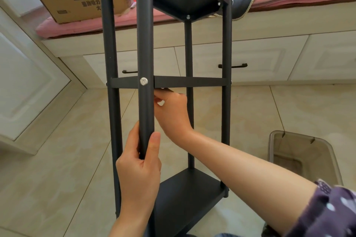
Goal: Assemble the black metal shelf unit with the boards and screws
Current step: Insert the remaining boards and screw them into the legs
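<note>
The matte black shelf unit (167, 82) stands upright on glossy beige floor tiles (57, 159), round tube legs with flat boards between. Left hand (139, 169) is wrapped around the near front post (144, 54), just below a shiny round screw (143, 81). Right hand (172, 110) reaches under the middle board (189, 82), fingers pinched, maybe on something small, can't really tell.

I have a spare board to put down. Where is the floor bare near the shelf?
Bare tile lies left of the shelf unit, toward the white door. Right is tighter: the grey bin stands there, though tile between it and the drawers is free.
</note>
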The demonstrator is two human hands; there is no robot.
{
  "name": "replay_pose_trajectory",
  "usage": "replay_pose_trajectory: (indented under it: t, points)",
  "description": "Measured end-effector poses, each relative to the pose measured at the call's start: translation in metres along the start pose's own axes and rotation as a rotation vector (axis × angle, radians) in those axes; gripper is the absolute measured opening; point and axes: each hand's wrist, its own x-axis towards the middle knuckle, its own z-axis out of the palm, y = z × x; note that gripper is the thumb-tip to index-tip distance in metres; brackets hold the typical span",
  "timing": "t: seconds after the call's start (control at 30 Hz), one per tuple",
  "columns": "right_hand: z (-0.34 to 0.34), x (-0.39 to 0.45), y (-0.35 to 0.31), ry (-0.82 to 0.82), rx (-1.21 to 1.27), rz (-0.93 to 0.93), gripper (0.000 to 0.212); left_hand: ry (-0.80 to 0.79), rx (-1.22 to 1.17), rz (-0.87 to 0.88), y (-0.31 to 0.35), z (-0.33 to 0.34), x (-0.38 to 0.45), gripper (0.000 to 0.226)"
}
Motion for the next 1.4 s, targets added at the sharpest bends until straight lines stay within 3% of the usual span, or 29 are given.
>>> replay_pose_trajectory:
  t: [0.17, 0.33, 0.73, 1.4]
  points:
    - [0.001, -0.005, 0.000, -0.093, -0.008, 0.021, 0.012, 0.010, 0.006, 0.008, -0.002, -0.004, 0.000, 0.062]
    - [-0.023, -0.023, 0.006, -0.211, 0.094, 0.217, 0.020, 0.020, 0.014, 0.012, -0.003, -0.007, 0.001, 0.059]
    - [-0.052, -0.027, -0.023, -0.271, 0.145, 0.330, 0.024, 0.003, -0.006, 0.012, 0.001, -0.012, -0.001, 0.058]
    - [-0.049, -0.014, -0.034, -0.235, 0.078, 0.239, 0.021, 0.021, -0.011, -0.001, -0.003, -0.014, 0.000, 0.059]
